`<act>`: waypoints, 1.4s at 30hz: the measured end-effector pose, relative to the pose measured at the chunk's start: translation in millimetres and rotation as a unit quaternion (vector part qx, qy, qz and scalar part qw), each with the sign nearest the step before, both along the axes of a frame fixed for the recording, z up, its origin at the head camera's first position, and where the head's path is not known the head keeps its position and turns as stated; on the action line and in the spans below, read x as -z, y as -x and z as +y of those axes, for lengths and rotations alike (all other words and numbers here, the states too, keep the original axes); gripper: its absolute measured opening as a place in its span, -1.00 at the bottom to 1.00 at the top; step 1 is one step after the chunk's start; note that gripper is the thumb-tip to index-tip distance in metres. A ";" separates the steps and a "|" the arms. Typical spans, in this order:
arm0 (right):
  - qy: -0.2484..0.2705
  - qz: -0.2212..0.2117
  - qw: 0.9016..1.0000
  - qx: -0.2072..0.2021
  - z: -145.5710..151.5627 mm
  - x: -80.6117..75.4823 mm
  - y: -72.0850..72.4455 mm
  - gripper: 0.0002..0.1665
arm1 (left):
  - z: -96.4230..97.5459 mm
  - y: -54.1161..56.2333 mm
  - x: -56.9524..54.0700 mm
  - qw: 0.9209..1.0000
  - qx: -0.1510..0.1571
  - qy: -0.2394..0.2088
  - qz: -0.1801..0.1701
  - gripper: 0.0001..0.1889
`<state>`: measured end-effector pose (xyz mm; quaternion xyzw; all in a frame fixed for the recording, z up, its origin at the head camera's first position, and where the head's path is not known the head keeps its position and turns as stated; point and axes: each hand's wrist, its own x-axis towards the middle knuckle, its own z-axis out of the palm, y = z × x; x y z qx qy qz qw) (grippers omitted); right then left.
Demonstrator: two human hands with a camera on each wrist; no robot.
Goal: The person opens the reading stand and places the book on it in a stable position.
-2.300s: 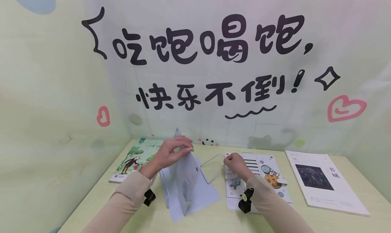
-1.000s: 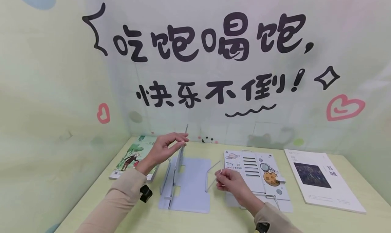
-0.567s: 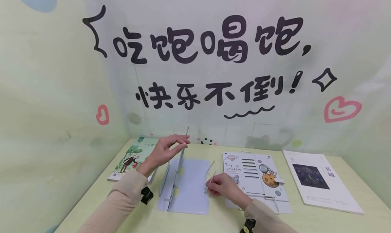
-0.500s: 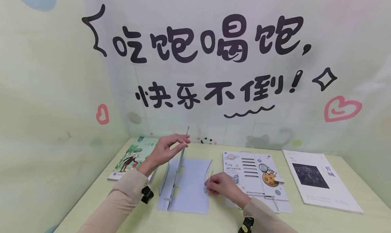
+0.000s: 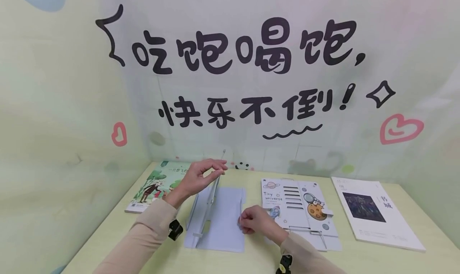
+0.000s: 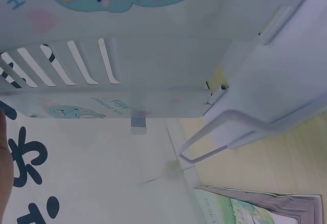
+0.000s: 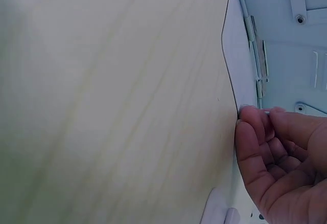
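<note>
A pale book stand stands partly unfolded in the head view, its flat base plate (image 5: pixel 226 234) on the table and its slotted panel (image 6: pixel 168 65) raised steeply. My left hand (image 5: pixel 199 179) holds the panel's upper edge between thumb and fingers. At the base's right side, my right hand (image 5: pixel 256 221) pinches a thin wire support (image 5: pixel 241 204), now low against the plate. In the right wrist view, thumb and fingertips meet beside the base edge; the wire is mostly hidden there. Another bent wire piece (image 6: pixel 225 119) sticks out on the stand's left side.
A second book stand (image 5: pixel 296 210), printed "Tiny universe", lies right of my right hand. Farther right is a white book (image 5: pixel 381 222). A green picture book (image 5: pixel 158 186) lies behind my left forearm. A printed cloth (image 5: pixel 230 146) hangs behind the table.
The base has turned and come down flat while the panel stays held up. My right hand has moved left and down, folding the wire support toward the base.
</note>
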<state>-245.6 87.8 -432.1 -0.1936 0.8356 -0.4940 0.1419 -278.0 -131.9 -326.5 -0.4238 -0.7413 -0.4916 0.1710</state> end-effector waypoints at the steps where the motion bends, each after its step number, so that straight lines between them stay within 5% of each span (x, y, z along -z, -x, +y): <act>1: -0.006 0.007 1.000 0.000 -0.7 -0.7 0.4 -0.87 | 0.1 0.0 -0.4 1.000 0.000 0.000 -0.003 -0.89; 9: -0.017 0.017 1.000 0.014 -5.7 1.9 0.4 -0.92 | -4.3 20.6 21.1 1.000 -0.004 -0.001 -0.014 -0.90; 19: -0.019 0.024 0.999 0.009 -6.8 3.7 1.9 -0.90 | 4.8 -0.3 1.3 1.000 -0.007 0.004 -0.001 -0.90; 26: -0.022 0.022 0.999 0.011 -6.4 4.9 1.0 -0.89 | 9.5 1.2 1.9 1.000 0.014 -0.002 0.000 -0.88; 42: -0.020 0.010 1.000 0.016 -5.7 7.4 2.7 -0.88 | 14.2 1.2 2.9 1.000 0.001 0.006 0.018 -0.89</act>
